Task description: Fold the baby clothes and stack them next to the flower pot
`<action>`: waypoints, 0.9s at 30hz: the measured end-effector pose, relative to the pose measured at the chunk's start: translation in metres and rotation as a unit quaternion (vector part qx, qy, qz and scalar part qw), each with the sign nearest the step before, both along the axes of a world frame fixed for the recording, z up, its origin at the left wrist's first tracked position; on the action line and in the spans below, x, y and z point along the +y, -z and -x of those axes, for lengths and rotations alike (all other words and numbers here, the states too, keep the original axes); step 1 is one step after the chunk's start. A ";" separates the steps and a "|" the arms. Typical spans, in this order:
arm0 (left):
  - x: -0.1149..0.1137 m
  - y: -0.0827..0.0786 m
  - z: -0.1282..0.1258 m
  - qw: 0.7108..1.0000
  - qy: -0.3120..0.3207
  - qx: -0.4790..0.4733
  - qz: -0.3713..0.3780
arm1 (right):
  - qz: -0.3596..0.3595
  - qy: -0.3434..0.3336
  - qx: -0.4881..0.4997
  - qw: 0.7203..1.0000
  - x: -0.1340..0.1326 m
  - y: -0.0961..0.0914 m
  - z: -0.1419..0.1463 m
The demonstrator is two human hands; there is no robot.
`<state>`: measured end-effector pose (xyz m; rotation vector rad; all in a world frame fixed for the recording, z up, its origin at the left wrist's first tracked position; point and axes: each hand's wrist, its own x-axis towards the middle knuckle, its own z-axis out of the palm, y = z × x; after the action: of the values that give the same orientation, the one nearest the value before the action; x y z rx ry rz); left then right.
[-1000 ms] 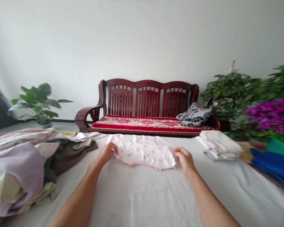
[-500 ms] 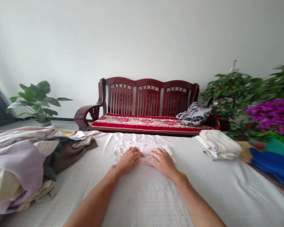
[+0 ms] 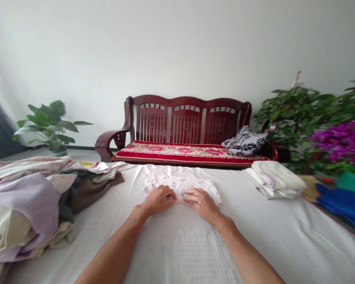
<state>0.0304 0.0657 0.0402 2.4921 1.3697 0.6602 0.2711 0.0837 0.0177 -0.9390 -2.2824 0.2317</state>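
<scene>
A white garment (image 3: 180, 185) with small faint prints and a pink near edge lies folded over on the white sheet (image 3: 177, 244) in front of me. At its near edge on the left, my left hand (image 3: 160, 198) has its fingers curled onto the cloth. My right hand (image 3: 201, 202) grips the same pink edge a little to the right, fingers bent and thumb side toward the middle. A short gap separates the two hands. Parts of the garment under my palms are hidden.
A loose heap of clothes (image 3: 26, 209) lies at the left. On the right sit a folded white stack (image 3: 276, 179) and blue cloth (image 3: 341, 203). Beyond stand a wooden bench (image 3: 185, 122) with a patterned cushion (image 3: 245, 142), a potted plant (image 3: 53, 126) and purple flowers (image 3: 343, 142).
My fingers, flatter on the cloth before, are now more curled at its near edge. More of the printed surface shows beyond my hands. The view has shifted slightly.
</scene>
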 end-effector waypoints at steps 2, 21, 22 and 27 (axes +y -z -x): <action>0.000 0.001 0.002 1.000 0.003 0.002 0.003 | 0.009 0.000 0.002 1.000 -0.002 0.001 0.001; -0.003 0.012 -0.003 0.997 0.005 -0.023 -0.067 | -0.055 0.058 -0.067 0.995 -0.016 -0.010 0.008; -0.002 0.012 -0.003 0.998 0.007 -0.036 -0.055 | -0.050 0.051 -0.059 0.996 -0.015 -0.010 0.008; -0.002 0.013 0.000 0.996 0.031 -0.078 -0.032 | -0.033 0.019 -0.035 0.999 -0.013 -0.008 0.005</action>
<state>0.0300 0.0637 0.0276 2.4610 1.2280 0.8773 0.2663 0.0703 0.0253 -0.9684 -2.3184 0.1093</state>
